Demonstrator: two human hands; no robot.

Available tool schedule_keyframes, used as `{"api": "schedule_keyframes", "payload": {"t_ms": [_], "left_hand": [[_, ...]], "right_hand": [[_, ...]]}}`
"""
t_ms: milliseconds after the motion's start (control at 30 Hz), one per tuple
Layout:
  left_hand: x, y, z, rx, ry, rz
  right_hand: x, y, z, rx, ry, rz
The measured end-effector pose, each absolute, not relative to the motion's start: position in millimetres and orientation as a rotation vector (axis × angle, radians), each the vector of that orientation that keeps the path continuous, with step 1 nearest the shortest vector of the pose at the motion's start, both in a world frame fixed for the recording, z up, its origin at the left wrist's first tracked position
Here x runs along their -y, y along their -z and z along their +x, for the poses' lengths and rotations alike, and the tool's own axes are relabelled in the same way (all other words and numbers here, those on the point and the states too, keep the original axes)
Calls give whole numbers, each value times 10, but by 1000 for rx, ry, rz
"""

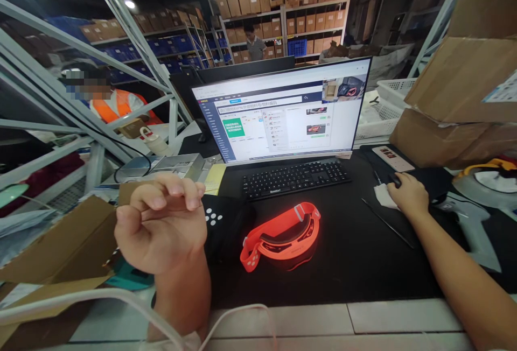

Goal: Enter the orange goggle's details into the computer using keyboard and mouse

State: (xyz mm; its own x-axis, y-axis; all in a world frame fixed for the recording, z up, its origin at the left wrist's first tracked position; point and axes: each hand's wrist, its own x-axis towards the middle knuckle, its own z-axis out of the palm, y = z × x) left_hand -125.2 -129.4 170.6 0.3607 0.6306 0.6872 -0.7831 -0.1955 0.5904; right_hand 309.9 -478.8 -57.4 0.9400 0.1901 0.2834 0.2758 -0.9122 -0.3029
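My left hand is raised at the left, palm showing, its fingers loosely bent and apart with nothing in them. At the right, my right hand rests over a dark computer mouse, most of it hidden by the fingers. A small white piece lies beside and partly under that hand. Between my hands, orange-red ski goggles with a matching strap lie on the black desk mat. A black pouch with white dots lies just behind my left hand.
A lit monitor stands behind a black keyboard. A thin dark rod and a grey handheld scanner lie at the right. Cardboard boxes are stacked there; an opened box sits left. A person in an orange vest is beyond the metal frame.
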Motion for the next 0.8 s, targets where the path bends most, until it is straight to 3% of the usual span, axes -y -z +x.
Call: {"api": "schedule_keyframes", "payload": {"t_ms": [800], "left_hand": [[1151, -1639, -1174, 251, -1356, 1257]], "right_hand": [[4810, 627, 3158, 366, 369, -2757]]}}
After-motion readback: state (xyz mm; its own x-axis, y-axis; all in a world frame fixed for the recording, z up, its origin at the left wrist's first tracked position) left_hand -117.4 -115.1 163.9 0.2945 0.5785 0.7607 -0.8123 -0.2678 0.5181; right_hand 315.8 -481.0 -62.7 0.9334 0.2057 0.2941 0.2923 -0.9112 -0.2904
